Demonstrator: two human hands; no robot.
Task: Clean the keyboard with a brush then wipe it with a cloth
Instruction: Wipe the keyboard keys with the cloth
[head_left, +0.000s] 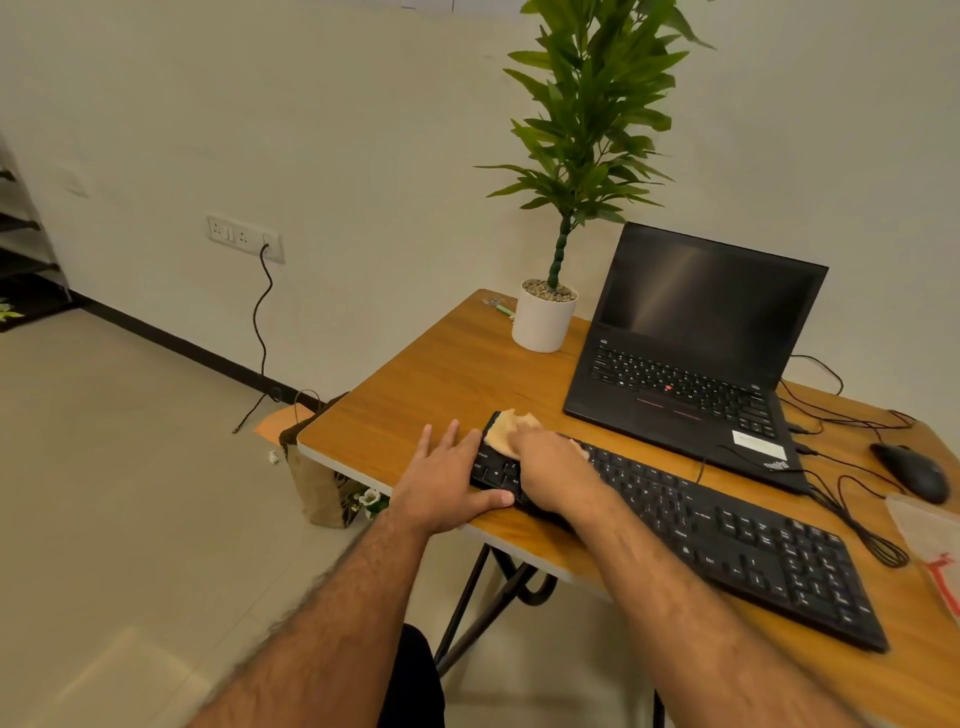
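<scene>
A long black keyboard (727, 540) lies slantwise on the wooden table (415, 395). My right hand (550, 467) presses a pale yellow cloth (506, 428) onto the keyboard's far left end. Just left of it, my left hand (449, 480) lies flat on the table with fingers spread, and its thumb rests against the keyboard's near left corner. No brush shows in this view.
An open black laptop (691, 353) stands behind the keyboard. A white pot with a tall green plant (545, 317) sits at the table's far corner. A black mouse (914, 473) and tangled cables (852, 519) lie at the right. A brown bag (317, 488) stands on the floor.
</scene>
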